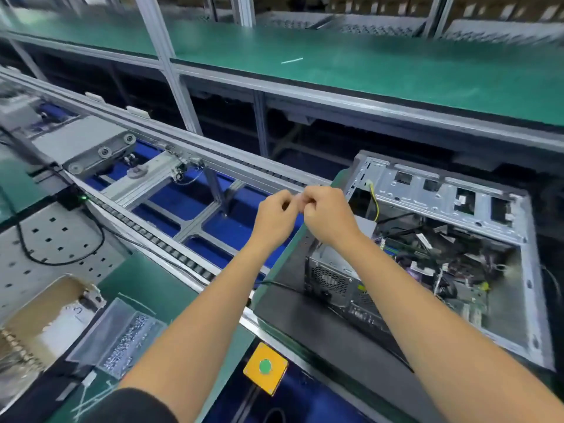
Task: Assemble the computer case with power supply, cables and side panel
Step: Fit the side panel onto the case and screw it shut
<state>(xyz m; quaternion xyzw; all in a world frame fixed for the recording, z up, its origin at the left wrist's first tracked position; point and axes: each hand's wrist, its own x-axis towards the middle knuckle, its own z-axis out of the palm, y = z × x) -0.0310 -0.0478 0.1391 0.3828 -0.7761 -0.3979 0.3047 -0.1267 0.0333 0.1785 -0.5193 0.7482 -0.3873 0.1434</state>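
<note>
Nearest, forearms reached forward over green bench (143, 279). Further right lay open computer case (515, 300) on its side, power supply (332, 270) seated at near corner, cables (445, 264) loose inside, side panel not seen. Left hand (276, 213) and right hand (328, 213) met above conveyor, fingers curled, pinching something small and pale, probably cable tie. Likely cable-tidying step; next calls for bringing it to cables.

Green tabletop (351, 65) up top, deep blue panels (171, 196) under the silver roller conveyor (171, 248). Bare silver computer case (532, 300), a yellow wire (376, 203) inside, yellow button box (276, 380) with green button (265, 366), grey pegboard (52, 236) dotted with dark holes.
</note>
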